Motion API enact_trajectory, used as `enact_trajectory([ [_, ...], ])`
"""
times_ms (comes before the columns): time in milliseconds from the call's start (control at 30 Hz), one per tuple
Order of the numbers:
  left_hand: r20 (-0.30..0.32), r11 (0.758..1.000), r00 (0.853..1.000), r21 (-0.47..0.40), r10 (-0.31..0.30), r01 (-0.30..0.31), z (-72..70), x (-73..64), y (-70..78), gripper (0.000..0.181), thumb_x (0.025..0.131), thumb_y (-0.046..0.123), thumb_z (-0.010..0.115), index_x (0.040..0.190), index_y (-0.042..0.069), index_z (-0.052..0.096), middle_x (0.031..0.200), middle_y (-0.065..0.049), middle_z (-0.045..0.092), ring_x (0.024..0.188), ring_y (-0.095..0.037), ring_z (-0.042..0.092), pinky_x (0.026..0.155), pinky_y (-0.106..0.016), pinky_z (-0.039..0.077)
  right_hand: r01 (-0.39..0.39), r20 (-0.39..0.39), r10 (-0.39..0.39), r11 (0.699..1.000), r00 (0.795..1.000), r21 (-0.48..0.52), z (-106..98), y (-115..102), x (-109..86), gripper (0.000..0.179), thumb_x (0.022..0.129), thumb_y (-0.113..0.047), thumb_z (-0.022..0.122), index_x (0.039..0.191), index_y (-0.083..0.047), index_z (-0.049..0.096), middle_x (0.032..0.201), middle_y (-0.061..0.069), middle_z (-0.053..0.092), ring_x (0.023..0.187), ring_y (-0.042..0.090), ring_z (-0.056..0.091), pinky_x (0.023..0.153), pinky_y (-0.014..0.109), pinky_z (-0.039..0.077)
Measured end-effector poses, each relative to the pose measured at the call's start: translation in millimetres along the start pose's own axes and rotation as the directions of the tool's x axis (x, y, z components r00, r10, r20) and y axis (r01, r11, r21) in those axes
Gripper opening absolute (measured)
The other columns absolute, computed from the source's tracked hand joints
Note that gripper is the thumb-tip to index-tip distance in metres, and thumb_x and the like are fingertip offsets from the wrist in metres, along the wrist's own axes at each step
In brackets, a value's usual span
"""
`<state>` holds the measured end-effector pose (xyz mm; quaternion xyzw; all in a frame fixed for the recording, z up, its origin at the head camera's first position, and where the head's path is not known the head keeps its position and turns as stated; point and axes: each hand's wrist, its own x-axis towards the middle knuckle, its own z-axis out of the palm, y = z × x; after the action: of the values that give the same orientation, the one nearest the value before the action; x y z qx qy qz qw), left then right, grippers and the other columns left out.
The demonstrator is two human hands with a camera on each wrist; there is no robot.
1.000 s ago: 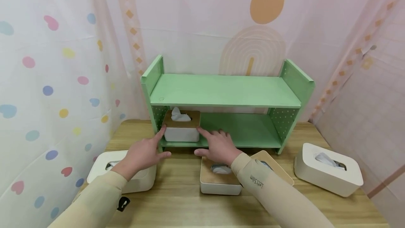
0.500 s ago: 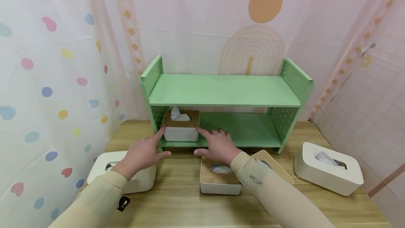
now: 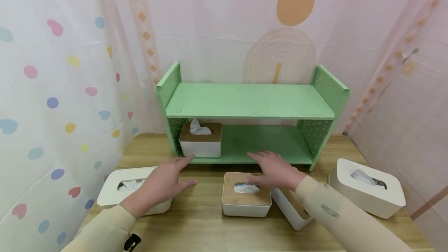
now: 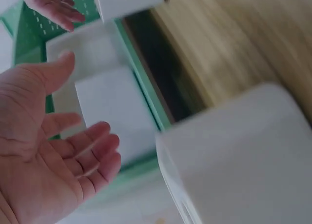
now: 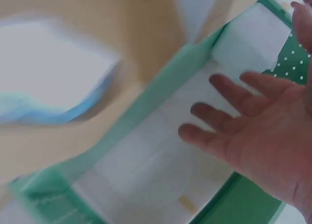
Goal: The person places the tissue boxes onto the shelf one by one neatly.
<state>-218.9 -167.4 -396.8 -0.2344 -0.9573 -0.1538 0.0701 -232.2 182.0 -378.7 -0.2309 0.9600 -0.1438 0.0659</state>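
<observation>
A white tissue box with a wooden lid [image 3: 201,149] stands at the left end of the lower level of the green shelf [image 3: 250,100], a tissue poking from its slot. My left hand [image 3: 159,184] hovers in front of it, over the white tissue box [image 3: 154,207] at the left, fingers extended and holding nothing. The right hand [image 3: 274,170] is spread above the table, over a second wooden-lidded tissue box [image 3: 246,210] and near a third one [image 3: 288,209] lying at an angle. In the right wrist view the fingers [image 5: 219,119] are apart, with nothing held.
Another white tissue box [image 3: 367,193] sits at the right side of the wooden table [image 3: 196,232]. A patterned curtain [image 3: 224,30] hangs close behind the shelf. The shelf's side panels [image 3: 323,127] rise at both ends.
Both hands have come off the wooden-lidded tissue box on the shelf. The right hand moved to the right, the left slightly down and toward me. The box stays in place.
</observation>
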Motion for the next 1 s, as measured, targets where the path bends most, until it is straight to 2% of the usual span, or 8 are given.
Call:
enact_trajectory([
  [33, 0.003, 1.0, 1.0, -0.008, 0.022, -0.022, 2.0, -0.8, 5.4, 0.079, 0.093, 0.047, 0.082, 0.156, 0.006, 0.055, 0.14, -0.026, 0.068, 0.128, -0.046, 0.066, 0.105, -0.061, 0.056, 0.008, 0.006, -0.008, 1.0, 1.0, -0.002, -1, 7, -8.6, 0.094, 0.094, -0.06, 0.077, 0.164, -0.008, 0.043, 0.161, 0.021, 0.053, 0.151, 0.052, 0.043, 0.123, 0.069, 0.033],
  [100, 0.024, 0.998, 0.998, -0.014, 0.057, -0.057, 7.8, -0.6, 15.1, 0.08, 0.092, 0.05, 0.082, 0.155, 0.008, 0.056, 0.145, -0.022, 0.066, 0.133, -0.044, 0.064, 0.108, -0.061, 0.054, 0.012, 0.017, -0.012, 1.0, 1.0, -0.004, -3, 19, -24.4, 0.101, 0.09, -0.062, 0.08, 0.164, -0.006, 0.042, 0.16, 0.021, 0.054, 0.15, 0.053, 0.043, 0.122, 0.07, 0.034],
  [200, 0.051, 0.994, 0.993, -0.025, 0.103, -0.102, 18.7, 3.2, 27.8, 0.085, 0.089, 0.053, 0.085, 0.155, 0.009, 0.056, 0.148, -0.017, 0.065, 0.134, -0.04, 0.063, 0.108, -0.059, 0.053, 0.024, 0.024, -0.024, 1.0, 0.999, -0.005, -1, 32, -41.5, 0.113, 0.084, -0.068, 0.082, 0.167, -0.005, 0.036, 0.161, 0.02, 0.053, 0.151, 0.055, 0.042, 0.12, 0.074, 0.032],
  [300, 0.082, 0.99, 0.987, -0.043, 0.137, -0.134, 31.0, 9.5, 38.3, 0.096, 0.084, 0.058, 0.087, 0.159, 0.01, 0.051, 0.152, -0.014, 0.063, 0.134, -0.039, 0.06, 0.11, -0.059, 0.051, 0.036, 0.024, -0.037, 0.999, 0.999, 0.01, 4, 38, -49.7, 0.121, 0.081, -0.069, 0.084, 0.169, -0.007, 0.029, 0.164, 0.018, 0.05, 0.153, 0.055, 0.038, 0.122, 0.075, 0.029],
  [533, 0.163, 0.981, 0.968, -0.047, 0.191, -0.186, 56.5, 27.0, 51.9, 0.123, 0.074, 0.069, 0.089, 0.168, 0.014, 0.035, 0.159, -0.01, 0.057, 0.145, -0.037, 0.049, 0.121, -0.061, 0.039, 0.107, -0.008, -0.107, 0.994, 0.994, -0.012, 21, 43, -52.1, 0.131, 0.076, -0.066, 0.089, 0.17, -0.002, 0.023, 0.161, 0.015, 0.055, 0.154, 0.054, 0.038, 0.122, 0.076, 0.027],
  [767, 0.173, 0.974, 0.96, -0.09, 0.221, -0.208, 61.8, 35.7, 55.2, 0.121, 0.074, 0.065, 0.091, 0.167, 0.01, 0.037, 0.15, -0.013, 0.064, 0.142, -0.037, 0.051, 0.12, -0.06, 0.04, 0.157, -0.033, -0.158, 0.987, 0.987, -0.02, 29, 44, -47.8, 0.132, 0.076, -0.061, 0.092, 0.169, 0.001, 0.022, 0.161, 0.018, 0.054, 0.152, 0.053, 0.041, 0.122, 0.074, 0.03],
  [900, 0.168, 0.972, 0.959, -0.09, 0.228, -0.215, 63.2, 36.9, 55.8, 0.118, 0.074, 0.063, 0.091, 0.166, 0.01, 0.039, 0.149, -0.012, 0.065, 0.138, -0.034, 0.053, 0.119, -0.059, 0.041, 0.161, -0.042, -0.162, 0.987, 0.986, -0.017, 32, 42, -46.4, 0.129, 0.077, -0.057, 0.093, 0.169, 0.001, 0.023, 0.159, 0.018, 0.056, 0.151, 0.051, 0.043, 0.122, 0.071, 0.031],
  [1000, 0.155, 0.971, 0.96, -0.089, 0.235, -0.223, 63.3, 36.5, 56.5, 0.117, 0.073, 0.062, 0.091, 0.165, 0.01, 0.041, 0.147, -0.011, 0.065, 0.136, -0.032, 0.055, 0.118, -0.059, 0.042, 0.157, -0.056, -0.158, 0.987, 0.986, -0.018, 33, 41, -46.6, 0.127, 0.077, -0.055, 0.093, 0.169, 0.001, 0.025, 0.159, 0.017, 0.057, 0.151, 0.048, 0.043, 0.121, 0.068, 0.036],
])
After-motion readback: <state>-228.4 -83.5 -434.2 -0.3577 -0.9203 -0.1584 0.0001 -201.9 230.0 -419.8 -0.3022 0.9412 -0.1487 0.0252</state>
